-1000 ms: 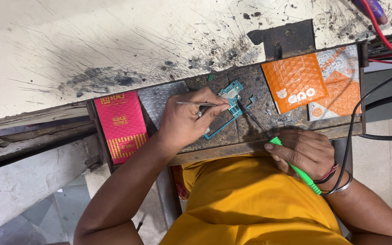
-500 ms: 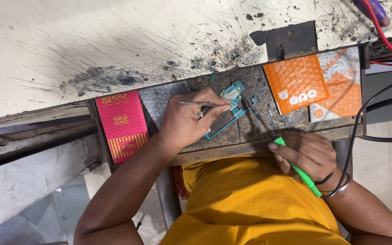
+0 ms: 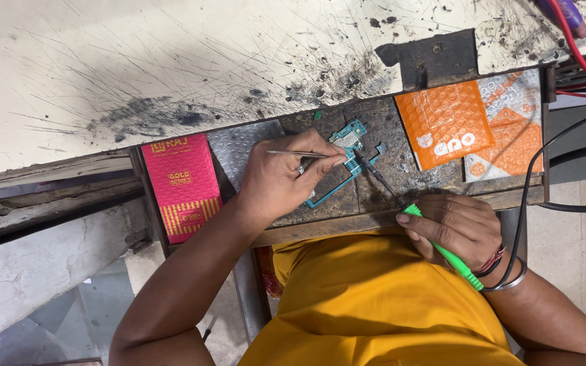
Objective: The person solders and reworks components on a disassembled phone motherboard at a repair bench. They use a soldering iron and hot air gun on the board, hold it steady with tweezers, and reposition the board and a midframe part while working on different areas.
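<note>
Left hand (image 3: 279, 179) fingers pinched on thin metal tweezers (image 3: 298, 154); right hand (image 3: 459, 227) fingers closed round green-handled soldering iron (image 3: 435, 242), tip on teal circuit board (image 3: 344, 163) on table (image 3: 401, 169). Magenta rectangular packet (image 3: 181, 186) left; orange bubble pouch (image 3: 445, 125) right.

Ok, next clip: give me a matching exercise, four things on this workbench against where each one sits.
Things:
1. thin metal tweezers
2. green-handled soldering iron
3. teal circuit board
4. pink printed packet

Places:
A. at the bench's left end
B. in the right hand
C. on the dark scorched pad, under both tool tips
D. in the left hand

Pairs: 1-D, 2-B, 3-C, 4-A
</note>
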A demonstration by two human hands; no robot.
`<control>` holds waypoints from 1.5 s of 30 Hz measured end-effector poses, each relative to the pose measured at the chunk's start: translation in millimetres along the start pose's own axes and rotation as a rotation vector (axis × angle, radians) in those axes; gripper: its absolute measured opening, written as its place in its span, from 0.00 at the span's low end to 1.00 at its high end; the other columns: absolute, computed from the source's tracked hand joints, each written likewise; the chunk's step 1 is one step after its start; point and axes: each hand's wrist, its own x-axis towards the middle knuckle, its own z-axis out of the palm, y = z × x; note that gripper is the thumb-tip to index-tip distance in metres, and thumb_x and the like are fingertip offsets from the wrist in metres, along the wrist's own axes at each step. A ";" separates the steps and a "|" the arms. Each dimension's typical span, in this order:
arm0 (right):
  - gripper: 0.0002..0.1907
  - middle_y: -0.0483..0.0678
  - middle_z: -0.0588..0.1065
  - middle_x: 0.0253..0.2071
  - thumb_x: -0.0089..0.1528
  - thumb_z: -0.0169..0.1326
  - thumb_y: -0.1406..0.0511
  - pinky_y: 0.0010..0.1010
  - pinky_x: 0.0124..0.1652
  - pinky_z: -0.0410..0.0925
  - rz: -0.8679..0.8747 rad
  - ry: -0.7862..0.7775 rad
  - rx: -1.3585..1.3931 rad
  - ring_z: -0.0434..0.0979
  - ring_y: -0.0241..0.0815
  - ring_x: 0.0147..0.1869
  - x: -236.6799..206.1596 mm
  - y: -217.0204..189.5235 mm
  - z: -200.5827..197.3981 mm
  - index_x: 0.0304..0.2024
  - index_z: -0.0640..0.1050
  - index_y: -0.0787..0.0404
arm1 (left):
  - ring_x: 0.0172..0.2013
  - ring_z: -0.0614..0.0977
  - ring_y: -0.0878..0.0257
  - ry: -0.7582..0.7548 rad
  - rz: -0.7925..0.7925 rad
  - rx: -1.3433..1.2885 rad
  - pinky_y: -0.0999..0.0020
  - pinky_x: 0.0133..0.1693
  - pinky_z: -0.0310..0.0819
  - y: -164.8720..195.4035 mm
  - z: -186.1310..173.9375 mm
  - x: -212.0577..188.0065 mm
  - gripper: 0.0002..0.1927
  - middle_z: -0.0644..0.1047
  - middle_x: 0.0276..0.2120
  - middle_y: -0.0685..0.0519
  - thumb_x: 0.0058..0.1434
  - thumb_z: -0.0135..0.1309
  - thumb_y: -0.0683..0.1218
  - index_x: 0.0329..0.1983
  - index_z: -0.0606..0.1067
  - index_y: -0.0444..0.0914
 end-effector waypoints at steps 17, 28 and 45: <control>0.18 0.51 0.78 0.33 0.53 0.65 0.77 0.37 0.43 0.77 -0.049 -0.027 -0.071 0.83 0.48 0.40 -4.9 0.5 -2.6 0.45 0.81 0.62 | 0.39 0.89 0.64 -0.006 -0.013 0.046 0.70 0.38 0.84 -0.3 3.4 -1.3 0.06 0.85 0.38 0.52 0.65 0.64 0.42 0.41 0.78 0.37; 0.17 0.49 0.78 0.33 0.53 0.65 0.76 0.38 0.44 0.78 -0.062 -0.003 -0.042 0.83 0.48 0.40 -5.0 4.3 -6.8 0.44 0.81 0.61 | 0.40 0.89 0.64 -0.007 -0.010 0.050 0.70 0.39 0.84 3.2 6.4 1.7 0.07 0.85 0.38 0.52 0.65 0.64 0.42 0.40 0.78 0.37; 0.17 0.49 0.79 0.33 0.54 0.64 0.77 0.37 0.43 0.78 0.000 -0.014 -0.021 0.84 0.47 0.40 -2.9 0.2 -2.4 0.45 0.81 0.60 | 0.40 0.89 0.64 -0.006 0.002 0.014 0.70 0.39 0.85 -2.0 4.7 -1.3 0.06 0.85 0.38 0.53 0.66 0.63 0.43 0.42 0.78 0.37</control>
